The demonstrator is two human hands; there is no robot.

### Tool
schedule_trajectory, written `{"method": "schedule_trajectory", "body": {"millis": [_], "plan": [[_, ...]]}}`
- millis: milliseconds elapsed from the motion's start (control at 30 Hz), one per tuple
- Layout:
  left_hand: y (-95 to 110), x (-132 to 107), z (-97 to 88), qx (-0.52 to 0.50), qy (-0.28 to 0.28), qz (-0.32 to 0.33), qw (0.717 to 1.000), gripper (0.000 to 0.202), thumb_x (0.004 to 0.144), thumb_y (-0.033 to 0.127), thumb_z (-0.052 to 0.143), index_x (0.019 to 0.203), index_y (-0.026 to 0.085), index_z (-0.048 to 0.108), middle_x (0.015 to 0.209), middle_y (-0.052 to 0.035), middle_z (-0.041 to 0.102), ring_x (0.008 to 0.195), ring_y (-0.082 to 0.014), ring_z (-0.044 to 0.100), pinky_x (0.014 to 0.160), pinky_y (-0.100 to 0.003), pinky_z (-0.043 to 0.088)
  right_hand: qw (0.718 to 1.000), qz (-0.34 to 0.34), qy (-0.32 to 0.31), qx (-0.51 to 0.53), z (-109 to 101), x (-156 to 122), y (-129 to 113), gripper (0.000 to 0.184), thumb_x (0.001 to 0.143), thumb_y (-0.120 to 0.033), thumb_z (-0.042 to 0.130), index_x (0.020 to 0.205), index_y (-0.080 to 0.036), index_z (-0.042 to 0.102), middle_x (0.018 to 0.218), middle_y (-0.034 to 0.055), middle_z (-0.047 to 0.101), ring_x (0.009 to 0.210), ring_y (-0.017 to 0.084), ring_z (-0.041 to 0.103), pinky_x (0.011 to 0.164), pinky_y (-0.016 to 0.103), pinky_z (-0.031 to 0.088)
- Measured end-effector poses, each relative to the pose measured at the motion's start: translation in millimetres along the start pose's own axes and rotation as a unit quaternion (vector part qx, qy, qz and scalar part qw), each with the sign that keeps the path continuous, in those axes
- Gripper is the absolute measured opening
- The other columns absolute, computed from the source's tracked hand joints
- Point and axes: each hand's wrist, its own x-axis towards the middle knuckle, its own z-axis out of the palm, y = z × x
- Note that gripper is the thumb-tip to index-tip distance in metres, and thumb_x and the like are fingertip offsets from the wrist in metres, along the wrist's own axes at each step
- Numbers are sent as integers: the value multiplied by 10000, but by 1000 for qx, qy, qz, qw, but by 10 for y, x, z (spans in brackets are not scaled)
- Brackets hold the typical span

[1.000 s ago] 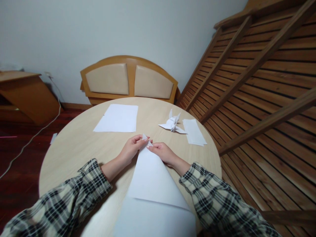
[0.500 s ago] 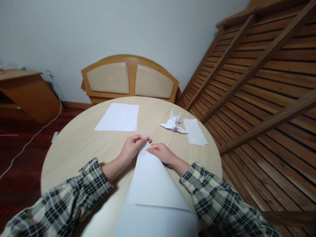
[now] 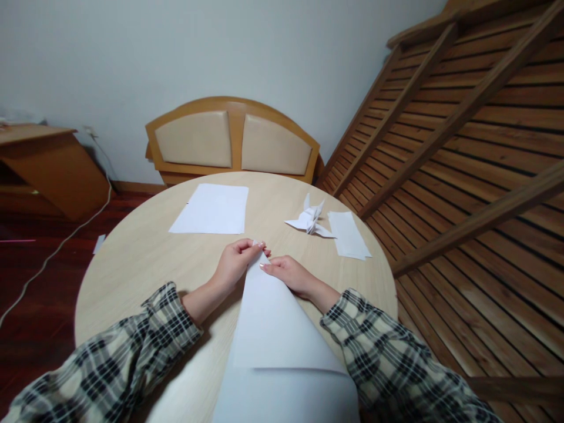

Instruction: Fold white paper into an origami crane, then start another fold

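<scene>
A large white sheet of paper [image 3: 277, 329] lies folded over itself, its far end coming to a narrow point. My left hand [image 3: 235, 264] pinches that pointed tip between thumb and fingers. Just to its right, my right hand [image 3: 291, 273] grips the folded edge, thumb on top and fingers hidden beneath. The paper's near end runs out of the bottom of the view. Beyond my right hand stands a folded paper crane [image 3: 311, 218], not touched by either hand.
The round table [image 3: 132, 258] carries a stack of white sheets [image 3: 211, 208] at back left and narrow paper strips [image 3: 348, 235] at right. Behind it is a padded headboard [image 3: 238, 108]. Wooden slats [image 3: 476, 170] lean along the right; a cable [image 3: 57, 255] crosses the floor at left.
The near part of the folded paper has shifted slightly to the right. Both hands keep their hold at the tip, almost unmoved.
</scene>
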Motion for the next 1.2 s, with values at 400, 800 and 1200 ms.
{"method": "schedule_trajectory", "body": {"millis": [400,800,1200], "plan": [[33,-8,-3,24,-6,8,1000,275,720,393,772,771,136,690,866,-118,762,732,-209,693,623,-289,511,1000,-1,13,9,2,14,14,532,653,-649,721,692,-136,584,595,-28,537,505,74,429,483,225,293],[65,-15,10,11,-5,8,1000,225,716,346,780,737,130,720,829,-105,754,726,-191,673,651,-283,501,1000,-10,14,3,-14,16,34,527,674,-642,716,692,-130,591,585,-31,522,503,69,409,476,220,276],[62,19,-4,-8,-7,19,1000,216,740,340,757,782,130,727,860,-116,753,838,-218,681,704,-296,488,1000,-2,9,2,-11,2,17,548,661,-653,720,722,-120,603,613,-22,540,516,72,429,488,221,290]]}}
